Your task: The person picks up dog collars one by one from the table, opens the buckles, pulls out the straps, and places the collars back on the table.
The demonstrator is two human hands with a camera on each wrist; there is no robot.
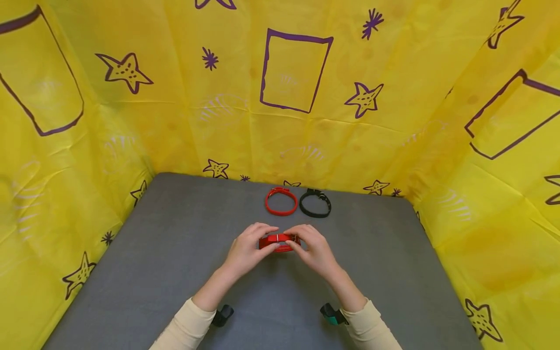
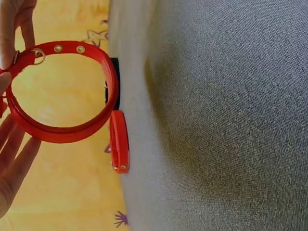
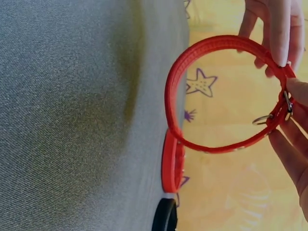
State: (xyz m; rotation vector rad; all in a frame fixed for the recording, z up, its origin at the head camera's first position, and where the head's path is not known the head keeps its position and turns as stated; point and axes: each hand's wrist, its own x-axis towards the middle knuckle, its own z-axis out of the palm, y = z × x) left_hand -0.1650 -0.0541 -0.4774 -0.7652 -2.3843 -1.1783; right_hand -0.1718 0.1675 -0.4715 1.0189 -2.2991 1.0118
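A red collar (image 1: 283, 248) with a metal buckle, D-ring and eyelets is held up between both hands over the grey table. Its band forms a closed loop, plainly seen as a red collar (image 2: 62, 134) in the left wrist view. The left hand (image 1: 248, 247) pinches one side of it between thumb and fingers. On the other side, by the buckle, the right hand (image 1: 316, 249) pinches the band. In the right wrist view the red collar (image 3: 172, 86) shows its ring and buckle near the fingers. The strap end is partly hidden by the fingers.
Beyond the hands, a second red collar (image 1: 281, 213) lies looped on the grey table (image 1: 183, 243). Just right of it lies a black collar (image 1: 316, 215). Yellow patterned cloth (image 1: 236, 131) walls the table at the back and both sides.
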